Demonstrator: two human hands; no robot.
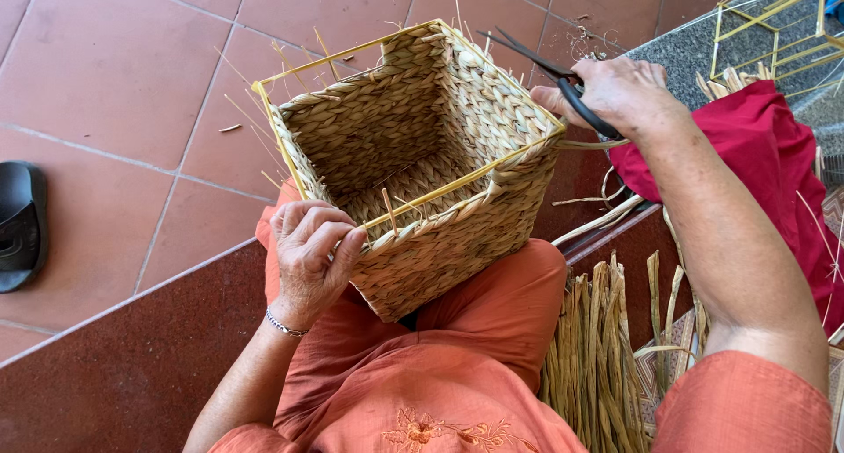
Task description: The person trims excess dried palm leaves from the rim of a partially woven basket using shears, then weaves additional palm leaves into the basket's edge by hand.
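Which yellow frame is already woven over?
The one on the lap, the woven basket, steadied by the left hand. The frame top right is bare.

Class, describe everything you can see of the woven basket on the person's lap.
The basket is square, open-topped and empty, plaited from pale straw-like fibre over a thin yellow frame, with loose ends sticking out. It rests tilted on the lap. The left hand grips its near rim; the right hand holds black scissors at its far corner.

Terracotta floor tiles point(114, 75) with pale grout lines fill the ground from nine to twelve o'clock, lit by soft daylight. A dark polished stone step point(132, 356) runs across at seven o'clock, and a grey speckled slab point(681, 53) lies at one o'clock.
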